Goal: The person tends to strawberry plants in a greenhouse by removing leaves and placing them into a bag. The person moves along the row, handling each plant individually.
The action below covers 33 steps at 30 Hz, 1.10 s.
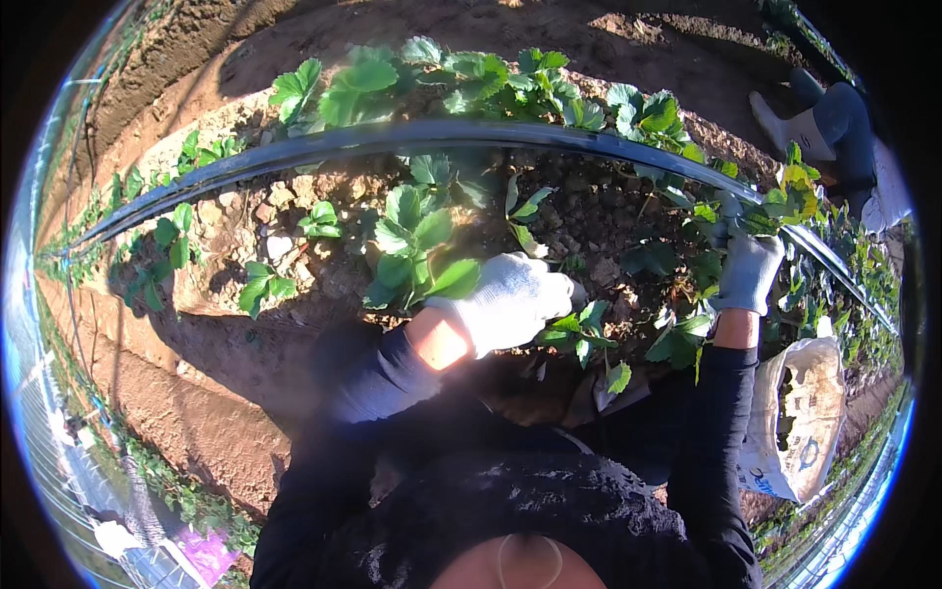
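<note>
My left hand (519, 303), in a white knit glove, is low over the soil of a raised bed. Its fingers are curled, and the glare and angle hide whether anything is in them. Leafy strawberry plants (412, 247) stand just left of it, and a small strawberry plant (581, 331) grows below its fingertips. My right hand (749, 266), gloved too, reaches into foliage at the right, beside yellowing leaves (798, 188). Leaves and shadow cover part of its fingers, so a hold on a stem cannot be made out.
Black drip hoses (456, 132) run along the bed, beyond both hands. An open white woven sack (809, 420) with printing stands by my right arm. Another person's legs in boots (817, 132) are at upper right. A bare soil furrow (184, 397) lies left.
</note>
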{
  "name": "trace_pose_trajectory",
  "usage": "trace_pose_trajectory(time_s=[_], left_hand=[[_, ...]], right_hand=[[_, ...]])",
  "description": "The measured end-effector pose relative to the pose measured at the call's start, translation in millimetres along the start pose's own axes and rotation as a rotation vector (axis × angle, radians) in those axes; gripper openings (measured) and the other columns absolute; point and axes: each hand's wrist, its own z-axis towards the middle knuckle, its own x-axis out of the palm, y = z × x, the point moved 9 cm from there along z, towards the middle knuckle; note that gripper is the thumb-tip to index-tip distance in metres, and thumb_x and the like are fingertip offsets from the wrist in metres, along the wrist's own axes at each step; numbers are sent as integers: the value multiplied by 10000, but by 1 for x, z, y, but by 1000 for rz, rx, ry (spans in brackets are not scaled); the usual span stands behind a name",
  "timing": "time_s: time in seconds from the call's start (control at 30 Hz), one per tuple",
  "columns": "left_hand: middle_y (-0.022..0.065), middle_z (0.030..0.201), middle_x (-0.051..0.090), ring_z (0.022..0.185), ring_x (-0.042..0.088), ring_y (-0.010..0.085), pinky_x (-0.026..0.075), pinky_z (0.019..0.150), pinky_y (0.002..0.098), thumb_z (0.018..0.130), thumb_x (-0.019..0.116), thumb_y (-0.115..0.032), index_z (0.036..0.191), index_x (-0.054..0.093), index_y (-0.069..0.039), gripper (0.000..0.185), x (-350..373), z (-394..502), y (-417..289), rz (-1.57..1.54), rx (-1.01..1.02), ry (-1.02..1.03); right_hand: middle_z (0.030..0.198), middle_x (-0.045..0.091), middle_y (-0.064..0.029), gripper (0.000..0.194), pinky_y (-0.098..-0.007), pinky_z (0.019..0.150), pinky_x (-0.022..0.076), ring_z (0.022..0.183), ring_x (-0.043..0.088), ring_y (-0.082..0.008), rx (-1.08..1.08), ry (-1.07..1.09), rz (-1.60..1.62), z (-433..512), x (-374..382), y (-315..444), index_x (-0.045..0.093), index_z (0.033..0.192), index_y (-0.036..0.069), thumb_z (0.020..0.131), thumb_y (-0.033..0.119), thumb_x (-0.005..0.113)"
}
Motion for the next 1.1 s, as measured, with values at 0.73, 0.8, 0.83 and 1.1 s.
trace_pose_trajectory(time_s=[0.73,0.8,0.83,1.1], left_hand=[[-16,1070,596,975,537,197,485,790,312,731,565,-148,839,645,-129,135,26,-4,-54,263,249,-80],[-18,1080,597,968,544,202,471,811,307,734,559,-150,838,644,-125,136,20,-4,-54,206,209,-67],[-17,1085,598,964,547,202,468,817,308,736,557,-151,837,643,-126,135,20,-5,-54,202,204,-67],[9,1111,614,944,569,199,456,758,325,755,553,-187,833,640,-125,132,28,-1,-59,253,289,-61]], right_hand=[[859,592,-67,294,-384,656,504,814,621,-262,-869,1065,-1328,-118,211,23,612,1049,138,758,177,623],[844,607,-61,227,-385,675,502,815,623,-263,-825,1055,-1169,-114,204,24,638,956,145,734,193,644],[841,614,-57,197,-383,681,501,817,621,-262,-778,1064,-1132,-110,202,19,646,918,146,727,196,650],[606,598,-85,127,-329,509,469,520,612,-170,-336,993,-611,-78,207,-1,610,815,0,780,109,666]])
